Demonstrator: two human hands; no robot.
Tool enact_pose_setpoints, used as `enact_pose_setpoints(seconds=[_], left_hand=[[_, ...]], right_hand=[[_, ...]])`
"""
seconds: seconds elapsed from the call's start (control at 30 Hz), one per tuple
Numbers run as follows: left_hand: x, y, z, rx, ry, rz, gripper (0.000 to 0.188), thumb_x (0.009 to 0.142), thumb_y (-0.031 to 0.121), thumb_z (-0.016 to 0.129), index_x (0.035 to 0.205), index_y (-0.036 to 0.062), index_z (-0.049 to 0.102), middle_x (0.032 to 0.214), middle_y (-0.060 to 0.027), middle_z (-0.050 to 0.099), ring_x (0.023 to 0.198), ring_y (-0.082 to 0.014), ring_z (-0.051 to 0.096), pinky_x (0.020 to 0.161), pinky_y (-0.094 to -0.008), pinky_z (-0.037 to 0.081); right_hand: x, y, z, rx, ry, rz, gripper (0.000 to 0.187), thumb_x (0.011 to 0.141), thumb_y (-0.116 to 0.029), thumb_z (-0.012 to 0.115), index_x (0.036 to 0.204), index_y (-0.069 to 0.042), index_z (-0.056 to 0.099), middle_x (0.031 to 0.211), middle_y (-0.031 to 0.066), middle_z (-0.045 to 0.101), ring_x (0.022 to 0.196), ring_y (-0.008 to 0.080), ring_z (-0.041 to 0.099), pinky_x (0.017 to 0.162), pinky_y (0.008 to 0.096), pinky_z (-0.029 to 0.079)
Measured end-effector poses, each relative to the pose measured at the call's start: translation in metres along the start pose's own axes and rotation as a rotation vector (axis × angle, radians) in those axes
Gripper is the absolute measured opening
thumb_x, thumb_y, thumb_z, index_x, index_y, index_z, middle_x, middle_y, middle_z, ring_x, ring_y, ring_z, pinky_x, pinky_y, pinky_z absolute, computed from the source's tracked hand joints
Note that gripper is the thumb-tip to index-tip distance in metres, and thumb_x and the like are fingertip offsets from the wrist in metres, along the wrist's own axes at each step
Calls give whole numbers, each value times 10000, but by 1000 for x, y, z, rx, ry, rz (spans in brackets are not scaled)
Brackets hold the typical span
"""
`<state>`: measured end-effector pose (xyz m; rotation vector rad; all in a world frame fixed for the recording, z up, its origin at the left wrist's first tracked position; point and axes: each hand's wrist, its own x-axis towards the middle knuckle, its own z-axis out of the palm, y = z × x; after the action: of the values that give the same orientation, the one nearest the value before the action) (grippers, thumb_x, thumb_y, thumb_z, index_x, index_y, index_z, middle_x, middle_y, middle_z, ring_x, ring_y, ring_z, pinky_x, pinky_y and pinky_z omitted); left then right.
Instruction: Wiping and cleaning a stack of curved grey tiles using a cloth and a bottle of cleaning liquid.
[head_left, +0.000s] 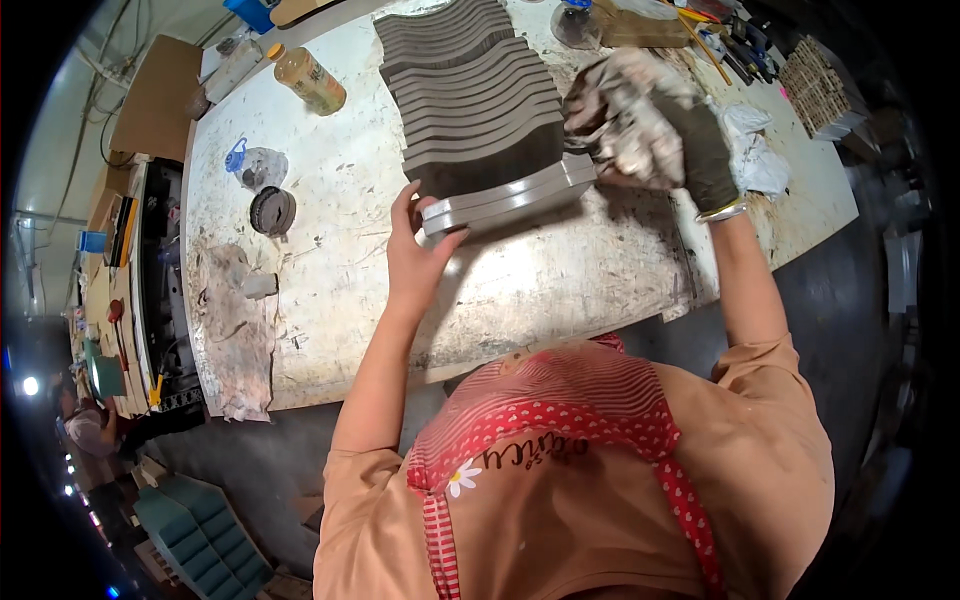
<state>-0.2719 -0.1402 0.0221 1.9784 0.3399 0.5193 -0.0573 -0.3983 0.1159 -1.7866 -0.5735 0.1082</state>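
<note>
A long row of grey, gently curved bars [475, 110] stands side by side on the worn white table [350, 310]. At its near end is a shiny grey bar [510, 200], with a lengthwise line along it. My left hand [418, 250], bare, grips that bar's left end between thumb and fingers. Beyond the bar's right end, my right hand [703, 150] wears a dark glove and holds a crumpled, stained rag [640, 115]. The rag lies close against the right side of the row and hides part of the fingers.
To the left stand a yellowish bottle [312, 82], a blue-capped clear container [262, 166] and a round dark tin [272, 211]. A dirty cloth [235, 330] lies at the left edge. White crumpled plastic [757, 150] and a slatted stack [820, 88] are right; another person [88, 428] is far left.
</note>
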Motion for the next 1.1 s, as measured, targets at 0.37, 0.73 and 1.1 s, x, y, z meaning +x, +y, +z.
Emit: enact_pose_setpoints(seconds=[0.37,0.73,1.1], left_hand=[[-30,-6,14,-226,-154,-91,447,803,26,688,1233,26,565,996,-136,692,926,-219,664,840,-322,504],[-29,0,-3,-173,-186,-71,356,828,113,726,1111,-9,546,978,-178,696,953,-261,685,829,-334,517],[-29,-17,3,-312,-228,-57,342,867,124,691,1116,-2,494,962,-171,675,896,-226,671,774,-327,518]], right_hand=[[-85,-28,142,-598,-425,-648,443,866,-210,636,1290,-95,583,1310,157,552,1265,336,499,1073,441,381],[-45,-42,12,-1268,-312,-448,193,913,-244,580,1020,-85,604,890,159,659,869,313,663,792,416,529],[-102,-46,133,-915,-329,-410,354,822,-229,657,1123,-47,618,1118,159,632,1059,336,606,930,476,452]])
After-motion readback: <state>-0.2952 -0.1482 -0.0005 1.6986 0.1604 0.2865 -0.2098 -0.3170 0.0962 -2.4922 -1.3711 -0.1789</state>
